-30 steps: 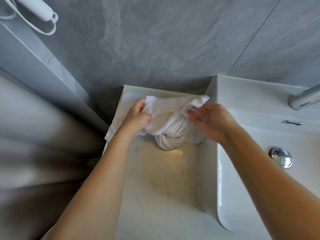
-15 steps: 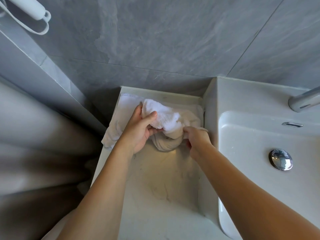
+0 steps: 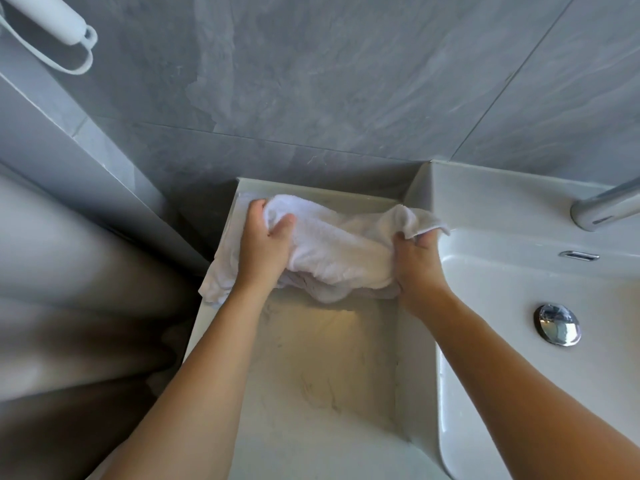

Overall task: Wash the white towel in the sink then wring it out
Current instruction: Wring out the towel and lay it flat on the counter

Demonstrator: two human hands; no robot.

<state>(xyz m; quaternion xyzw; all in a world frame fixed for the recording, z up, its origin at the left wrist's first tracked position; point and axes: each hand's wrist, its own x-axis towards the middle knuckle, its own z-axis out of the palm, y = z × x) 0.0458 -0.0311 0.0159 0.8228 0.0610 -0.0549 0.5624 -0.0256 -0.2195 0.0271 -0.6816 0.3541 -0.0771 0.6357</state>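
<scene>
Surface: pale marble-patterned counter (image 3: 322, 393), a warm light patch on it just below the cloth. It butts against a grey tiled wall (image 3: 346, 81) at the far edge. To its right, a white sink (image 3: 485, 209) with raised rim; chrome drain plug (image 3: 558, 324) in the basin, slotted overflow (image 3: 579, 255) on the back wall of the basin, and a metal faucet spout (image 3: 604, 206) entering from the right edge. Upper left: a white cylindrical handle with a loop strap (image 3: 55, 32) hanging against the wall. Left of the counter, blurred grey-beige folds, not identifiable.

Change against the frame half a second back: the white towel (image 3: 339, 251) was bunched tight between the two hands, with a twisted knot showing below. It is now drawn out wider across the back of the counter, the knot mostly covered. The right hand (image 3: 417, 261) has moved rightward to the sink's edge; the left hand (image 3: 265, 247) has shifted slightly toward the wall.

Towel: white terry, thick and rumpled, on the counter beside the sink, not in the basin. One corner overhangs the counter's left edge; another flap rises over the sink rim. The left hand clutches a fold with thumb over the top. The right hand's fingers are curled into the cloth's right end, gripping it.
</scene>
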